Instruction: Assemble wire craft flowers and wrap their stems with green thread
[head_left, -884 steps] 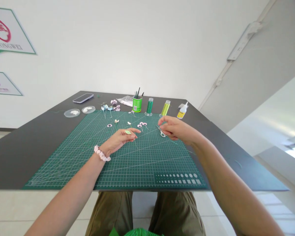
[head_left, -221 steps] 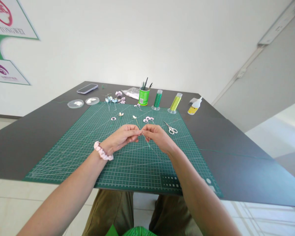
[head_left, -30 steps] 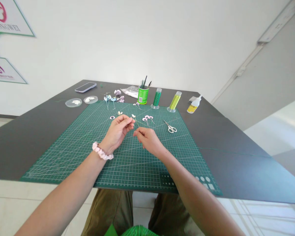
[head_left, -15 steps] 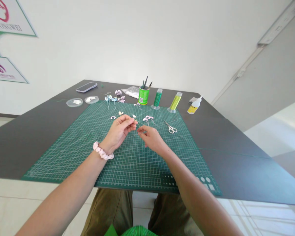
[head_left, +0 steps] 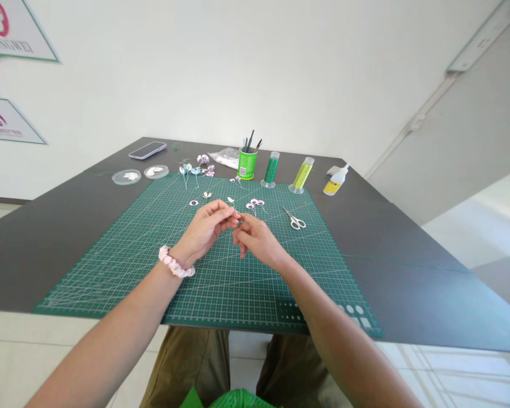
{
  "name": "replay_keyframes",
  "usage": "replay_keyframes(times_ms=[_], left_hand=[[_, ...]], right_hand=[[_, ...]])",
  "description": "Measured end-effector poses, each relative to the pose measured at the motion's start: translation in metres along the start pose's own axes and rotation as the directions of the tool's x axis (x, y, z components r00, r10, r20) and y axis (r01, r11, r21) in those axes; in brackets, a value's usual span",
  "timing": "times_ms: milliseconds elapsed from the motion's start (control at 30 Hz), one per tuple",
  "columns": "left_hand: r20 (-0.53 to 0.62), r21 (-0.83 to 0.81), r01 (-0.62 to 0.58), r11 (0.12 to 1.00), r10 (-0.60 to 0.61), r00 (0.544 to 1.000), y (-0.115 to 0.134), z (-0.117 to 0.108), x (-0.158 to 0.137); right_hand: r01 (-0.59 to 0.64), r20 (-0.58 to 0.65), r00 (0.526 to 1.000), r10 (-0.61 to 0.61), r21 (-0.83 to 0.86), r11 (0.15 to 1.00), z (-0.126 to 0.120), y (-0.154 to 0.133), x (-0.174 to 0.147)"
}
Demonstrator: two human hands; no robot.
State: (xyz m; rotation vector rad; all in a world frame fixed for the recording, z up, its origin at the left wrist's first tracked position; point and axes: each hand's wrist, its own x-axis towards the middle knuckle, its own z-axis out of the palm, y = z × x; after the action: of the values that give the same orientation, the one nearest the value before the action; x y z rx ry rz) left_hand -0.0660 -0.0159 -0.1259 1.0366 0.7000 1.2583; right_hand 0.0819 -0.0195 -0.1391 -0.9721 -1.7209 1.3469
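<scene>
My left hand [head_left: 212, 226], with a pink scrunchie [head_left: 175, 262] on its wrist, pinches the thin green stem of a small white flower [head_left: 230, 200]. The blossom stands just above the fingertips. My right hand [head_left: 257, 238] meets the left fingertips, its fingers curled and closed around the lower stem, which they mostly hide. Both hands are held above the green cutting mat [head_left: 144, 266]. Just beyond them lie a cream flower piece [head_left: 207, 195], a pink ring-shaped piece [head_left: 194, 203] and several pink flowers on wire stems [head_left: 255, 204].
White-handled scissors [head_left: 295, 220] lie right of my hands. Behind stand a green can [head_left: 247, 164] of tools, a green thread spool [head_left: 271, 170], a yellow-green spool [head_left: 302, 175] and a glue bottle [head_left: 336, 180]. Blue flowers [head_left: 190, 169], shallow dishes [head_left: 126, 177] and a phone [head_left: 147, 150] are at the back left.
My right hand has come up and slightly left, its fingertips now touching those of my left hand. The left hand keeps its pinch on the stem.
</scene>
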Motion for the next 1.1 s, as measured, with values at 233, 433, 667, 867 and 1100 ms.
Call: replay_keyframes(times_ms=[233,433,667,867,1100], left_hand=[[0.000,-0.083,0.036,0.996,-0.037,0.999,0.002,-0.001,0.000],[0.020,-0.130,0.056,0.990,-0.054,0.998,0.003,-0.001,0.000],[0.142,-0.005,0.109,0.994,-0.108,0.984,0.004,0.001,-0.003],[0.156,0.038,0.096,0.995,-0.101,0.983,0.002,0.002,-0.003],[0.210,0.039,0.161,0.986,-0.166,0.964,0.003,0.001,-0.004]], right_hand=[[-0.001,-0.035,0.999,-0.001,-0.067,0.998,-0.003,-0.005,-0.002],[-0.006,-0.036,0.999,0.005,-0.041,0.999,-0.006,-0.006,-0.002],[-0.034,-0.114,0.993,0.036,0.023,0.999,-0.011,-0.008,-0.001],[-0.018,-0.007,1.000,0.020,0.171,0.985,-0.010,-0.009,-0.001],[0.028,-0.072,0.997,-0.014,0.189,0.982,-0.014,-0.008,-0.002]])
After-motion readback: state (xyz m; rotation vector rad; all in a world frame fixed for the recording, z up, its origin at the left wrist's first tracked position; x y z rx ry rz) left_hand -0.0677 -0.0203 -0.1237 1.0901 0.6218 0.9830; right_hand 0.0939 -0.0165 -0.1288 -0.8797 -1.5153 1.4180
